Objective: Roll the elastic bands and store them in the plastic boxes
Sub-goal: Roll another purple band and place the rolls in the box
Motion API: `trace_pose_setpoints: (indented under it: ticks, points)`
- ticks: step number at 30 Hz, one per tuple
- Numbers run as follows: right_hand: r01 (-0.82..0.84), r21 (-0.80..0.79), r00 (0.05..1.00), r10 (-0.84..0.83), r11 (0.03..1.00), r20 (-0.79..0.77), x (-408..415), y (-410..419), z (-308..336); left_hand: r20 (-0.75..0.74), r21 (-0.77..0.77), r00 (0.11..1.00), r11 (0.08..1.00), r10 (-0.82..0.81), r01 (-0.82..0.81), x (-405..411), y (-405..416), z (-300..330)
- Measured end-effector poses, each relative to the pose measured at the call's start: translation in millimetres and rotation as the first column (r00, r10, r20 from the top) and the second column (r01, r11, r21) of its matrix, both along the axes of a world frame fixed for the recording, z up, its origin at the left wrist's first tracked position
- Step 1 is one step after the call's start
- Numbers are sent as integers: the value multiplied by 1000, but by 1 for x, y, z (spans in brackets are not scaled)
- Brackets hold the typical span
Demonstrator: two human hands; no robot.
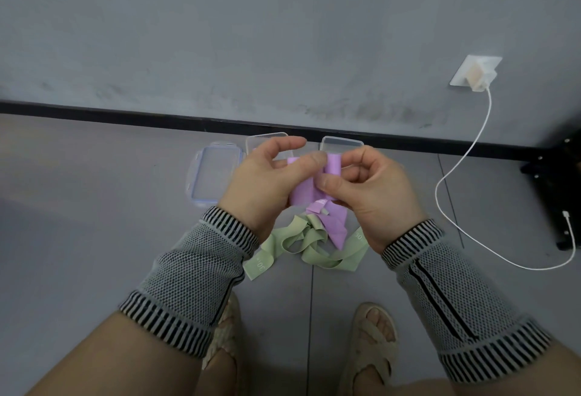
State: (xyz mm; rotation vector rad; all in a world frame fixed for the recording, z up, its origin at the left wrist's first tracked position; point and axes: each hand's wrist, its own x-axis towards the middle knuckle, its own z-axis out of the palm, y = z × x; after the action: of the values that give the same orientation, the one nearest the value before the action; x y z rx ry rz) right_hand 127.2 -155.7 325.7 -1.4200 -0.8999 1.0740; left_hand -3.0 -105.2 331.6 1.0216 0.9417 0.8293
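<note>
A purple elastic band (pixel 306 192) is held up between both hands, its upper end partly rolled into a small coil. My left hand (pixel 267 181) pinches the flat part with thumb and fingers. My right hand (pixel 367 188) pinches the rolled end. The band's loose tail hangs down to the floor. A green elastic band (pixel 301 246) lies tangled on the floor beneath my hands. Behind my hands stand two clear plastic boxes (pixel 341 144), partly hidden, and a clear lid with blue clips (pixel 210 175) lies to the left.
A grey wall with a black skirting board (pixel 125 115) runs close behind the boxes. A white charger in a wall socket (pixel 476 76) trails its cable (pixel 452 175) across the floor on the right. A black stand (pixel 559 181) is at the far right. My sandalled feet (pixel 372 342) are below.
</note>
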Motion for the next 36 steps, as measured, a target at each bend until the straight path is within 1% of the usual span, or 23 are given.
trace_pose_setpoints:
  ticks: [6, 9, 14, 17, 19, 26, 30, 36]
  points:
    - [25, 14, 966, -28, 1000, 258, -10, 1, -2, -176, 62, 982, 996, 69, -59, 1, 1, -6]
    - [-5, 34, 944, -7, 999, 331, -10, 1, -3, -152, 22, 986, 997, 70, -68, 1, 1, -5]
    - [-184, 45, 912, 153, 982, 381, -1, -2, -8, -113, -66, 991, 995, 71, -79, -10, 8, -2]
    - [-240, 55, 835, 177, 969, 521, 0, -4, -8, -84, -93, 996, 995, 25, -33, -11, 6, -1]
    - [-258, 55, 793, 178, 965, 583, 0, -4, -7, -70, -96, 998, 995, 3, -10, -10, 5, -1]
    - [-269, 71, 735, 157, 961, 659, 3, -4, -5, -57, -104, 998, 994, -40, 34, -10, 4, 0]
    - [-278, 62, 704, 159, 959, 692, 6, -3, -7, -140, -78, 990, 997, -30, 20, -9, 3, -1]
    - [-245, 18, 660, 153, 969, 736, 6, -5, -4, -185, -27, 983, 1000, -7, 2, -8, 3, -4]
